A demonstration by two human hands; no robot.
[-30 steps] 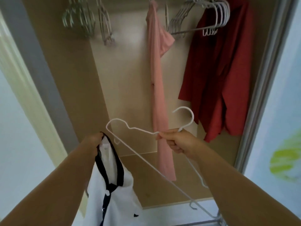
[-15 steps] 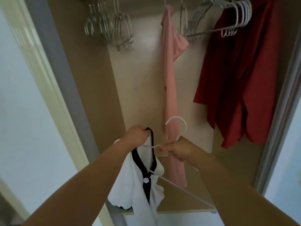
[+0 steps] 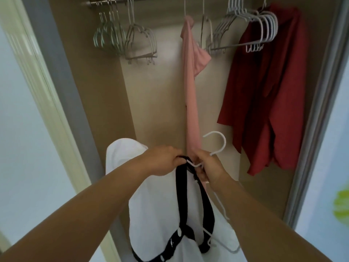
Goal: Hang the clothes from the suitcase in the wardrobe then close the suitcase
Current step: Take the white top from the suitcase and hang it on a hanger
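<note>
I stand at the open wardrobe. My left hand grips the black-trimmed neckline of a white top that hangs below it. My right hand holds a white wire hanger by its neck, hook up, with one arm of the hanger inside the top's neckline. On the rail above hang a pink garment and a red garment. The suitcase is out of view.
Several bare hangers hang at the rail's left, and more bare white hangers at the right before the red garment. The wardrobe's grey frame runs on the left, another frame edge on the right.
My hands have come together. The hanger's arm has gone into the white top's neckline, and the top now spreads wider below my hands. The view has tilted up toward the rail.
</note>
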